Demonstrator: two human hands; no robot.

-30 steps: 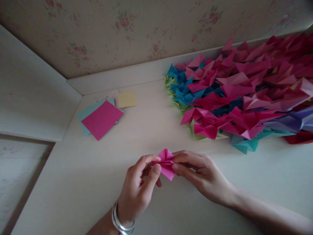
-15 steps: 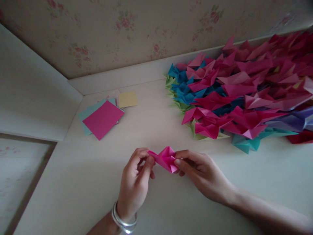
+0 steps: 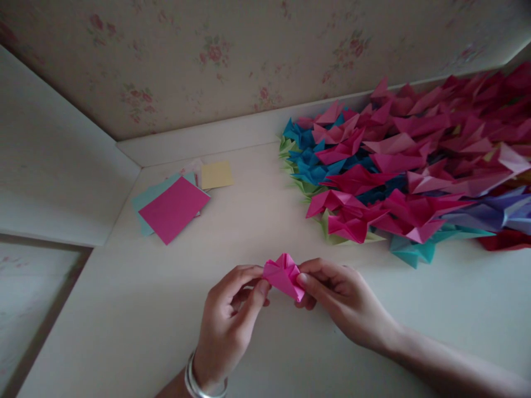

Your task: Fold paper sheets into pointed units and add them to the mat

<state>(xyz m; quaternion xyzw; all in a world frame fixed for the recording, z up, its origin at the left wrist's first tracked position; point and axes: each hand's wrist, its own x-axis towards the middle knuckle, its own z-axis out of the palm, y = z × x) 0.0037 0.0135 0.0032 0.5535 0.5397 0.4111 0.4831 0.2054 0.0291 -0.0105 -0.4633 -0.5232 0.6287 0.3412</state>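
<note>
A small bright pink folded paper piece (image 3: 284,275), like an origami figure, is held between both hands over the white desk. My left hand (image 3: 234,309), with silver bangles at the wrist, pinches its left end between thumb and fingertips. Its right side is gripped by my right hand (image 3: 338,296), the thumb lying on the front of the paper. Both hands are closed on it, and the fingertips behind the paper are partly hidden.
Many folded paper figures (image 3: 352,177) in pink, blue, green and purple are heaped at the right along the wall. A stack of magenta and pale blue paper sheets (image 3: 174,210) and a yellow paper square (image 3: 217,174) lie at the back left. A white panel (image 3: 62,155) borders the left.
The left end of the pink paper stuck out as a point; now that point no longer shows. My left hand has shifted slightly right, nearer the right hand. The camera view has tilted a little.
</note>
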